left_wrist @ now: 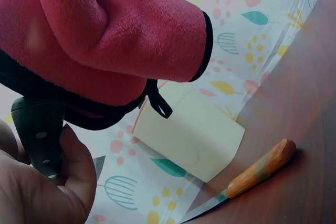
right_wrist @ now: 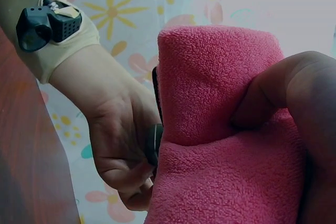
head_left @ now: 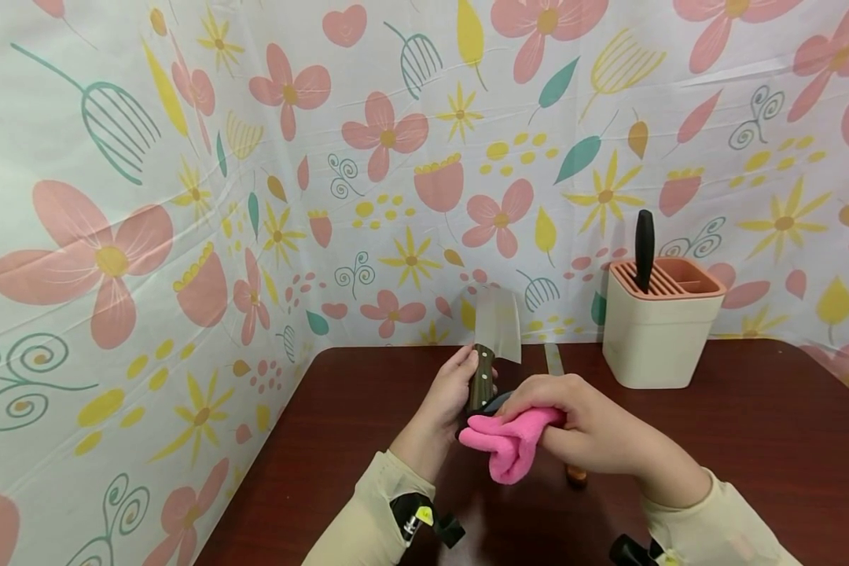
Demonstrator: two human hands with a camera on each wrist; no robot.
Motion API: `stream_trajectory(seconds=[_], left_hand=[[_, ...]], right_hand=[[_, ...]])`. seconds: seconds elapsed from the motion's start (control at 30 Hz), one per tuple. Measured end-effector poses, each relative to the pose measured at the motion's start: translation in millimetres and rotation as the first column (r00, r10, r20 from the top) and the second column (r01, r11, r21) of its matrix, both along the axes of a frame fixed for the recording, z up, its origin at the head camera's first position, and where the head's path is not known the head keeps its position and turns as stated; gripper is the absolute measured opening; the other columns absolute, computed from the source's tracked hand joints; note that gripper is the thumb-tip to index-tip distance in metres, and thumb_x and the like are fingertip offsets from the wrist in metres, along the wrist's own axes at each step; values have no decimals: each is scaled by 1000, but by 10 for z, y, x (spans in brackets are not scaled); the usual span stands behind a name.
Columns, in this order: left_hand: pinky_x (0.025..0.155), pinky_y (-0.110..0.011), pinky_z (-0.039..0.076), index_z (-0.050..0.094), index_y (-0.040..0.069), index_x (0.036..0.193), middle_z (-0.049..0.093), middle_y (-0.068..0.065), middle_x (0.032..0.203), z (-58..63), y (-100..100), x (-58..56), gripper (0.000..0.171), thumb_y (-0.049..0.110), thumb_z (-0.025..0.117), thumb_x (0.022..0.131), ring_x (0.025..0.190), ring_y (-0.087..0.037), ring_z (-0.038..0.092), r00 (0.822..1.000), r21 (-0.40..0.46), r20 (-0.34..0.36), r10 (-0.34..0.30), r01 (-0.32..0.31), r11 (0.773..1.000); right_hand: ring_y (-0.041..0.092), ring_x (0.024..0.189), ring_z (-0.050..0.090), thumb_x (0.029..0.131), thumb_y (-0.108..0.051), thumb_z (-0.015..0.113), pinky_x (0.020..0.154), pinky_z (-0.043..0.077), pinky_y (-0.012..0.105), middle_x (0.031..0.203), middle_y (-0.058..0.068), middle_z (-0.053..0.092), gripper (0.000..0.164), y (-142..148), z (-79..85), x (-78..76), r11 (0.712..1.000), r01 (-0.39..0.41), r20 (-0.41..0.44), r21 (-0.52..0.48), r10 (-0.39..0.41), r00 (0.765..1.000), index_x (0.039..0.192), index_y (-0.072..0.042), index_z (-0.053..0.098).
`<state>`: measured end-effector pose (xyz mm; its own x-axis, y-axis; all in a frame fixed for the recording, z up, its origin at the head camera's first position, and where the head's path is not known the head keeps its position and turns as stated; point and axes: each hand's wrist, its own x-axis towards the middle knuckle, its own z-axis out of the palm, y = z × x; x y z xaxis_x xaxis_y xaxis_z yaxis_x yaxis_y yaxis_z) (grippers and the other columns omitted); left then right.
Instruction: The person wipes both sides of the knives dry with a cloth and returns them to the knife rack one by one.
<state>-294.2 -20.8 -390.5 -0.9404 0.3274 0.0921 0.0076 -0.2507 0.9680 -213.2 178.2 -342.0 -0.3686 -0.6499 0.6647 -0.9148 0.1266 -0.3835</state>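
In the head view my left hand (head_left: 442,405) grips the dark riveted handle of a cleaver (head_left: 498,321), its broad blade pointing up and away. My right hand (head_left: 590,424) pinches a folded pink cloth (head_left: 511,450) close to the butt of that handle. Dark edging and a small loop show on the cloth (left_wrist: 142,35) in the left wrist view, where it overlaps the top of the handle (left_wrist: 39,135). From the right wrist, the cloth (right_wrist: 220,87) covers most of the handle, and my right thumb or finger presses into its folds.
A knife with an orange-brown wooden handle (left_wrist: 262,169) lies on the dark table (head_left: 368,393), partly behind my right hand in the head view. At the back right stands a cream knife block (head_left: 661,346) with a black-handled knife (head_left: 645,248) in its slots. A flowered curtain hangs behind.
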Motion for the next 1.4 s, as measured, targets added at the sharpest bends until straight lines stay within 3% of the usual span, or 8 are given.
stream_trajectory(seconds=[0.23, 0.33, 0.53, 0.7, 0.97, 1.13, 1.27, 1.4], left_hand=[[65, -23, 56, 32, 11, 160, 59, -3, 94, -13, 2, -1, 51, 28, 37, 112, 68, -11, 64, 1000, 1, 19, 0, -1, 1000], [62, -22, 55, 36, 7, 158, 60, -3, 91, -28, 5, 1, 51, 28, 41, 112, 65, -9, 62, 1000, 3, 13, 13, -13, 1000], [54, -22, 54, 63, -6, 116, 63, -2, 80, -77, 30, -33, 37, 29, 56, 106, 58, -9, 62, 995, 19, 22, 102, -103, 995], [47, -23, 51, 67, 2, 94, 64, -2, 74, -127, 35, -76, 34, 36, 65, 100, 54, -10, 60, 982, 39, 97, 165, -169, 985], [49, -18, 47, 65, 7, 89, 56, 1, 70, -174, 22, -117, 34, 39, 65, 99, 53, -6, 54, 979, 78, 196, 62, -79, 994], [53, -16, 46, 67, 3, 103, 54, 3, 72, -167, 19, -97, 38, 40, 60, 102, 54, -4, 51, 978, 71, 206, -18, 4, 997], [56, -16, 46, 66, -3, 118, 53, 3, 75, -167, 22, -89, 46, 40, 58, 103, 55, -4, 49, 977, 53, 209, -38, 28, 998], [57, -17, 46, 68, 2, 111, 57, 3, 77, -184, 22, -101, 37, 37, 59, 103, 57, -5, 50, 980, 38, 197, -31, 24, 999]], right_hand=[[6, 97, 69, 73, 21, 59, 78, 55, 20, 109, -7, 75, 62, 8, -1, -2, 1000, 7, -11, 4, -7, 1000, 112, -24, 74], [5, 95, 68, 73, 21, 59, 77, 54, 18, 108, -8, 75, 62, 7, 4, -1, 1000, 8, -17, 2, -8, 1000, 113, -24, 74], [5, 94, 68, 72, 22, 59, 79, 55, 19, 106, -9, 74, 63, 9, 10, 1, 1000, 7, -23, -3, -7, 1000, 113, -23, 74], [4, 92, 68, 72, 22, 59, 76, 54, 18, 106, -8, 74, 62, 20, 14, 9, 1000, 12, -19, -4, -12, 1000, 113, -23, 74], [4, 91, 67, 72, 22, 59, 75, 54, 18, 105, -8, 74, 62, 27, 35, 22, 1000, 2, -31, -19, -2, 1000, 114, -22, 74], [6, 95, 67, 72, 23, 58, 76, 54, 19, 107, -7, 74, 64, 48, 40, 22, 1000, 9, -18, -17, -9, 1000, 114, -23, 74], [6, 98, 68, 73, 22, 58, 78, 55, 20, 108, -8, 74, 64, 64, 33, 23, 1000, 24, -6, -4, -24, 1000, 114, -24, 73], [6, 98, 68, 73, 22, 58, 78, 55, 20, 109, -8, 74, 64, 72, 30, 23, 999, 32, 3, 0, -32, 999, 114, -24, 73]])
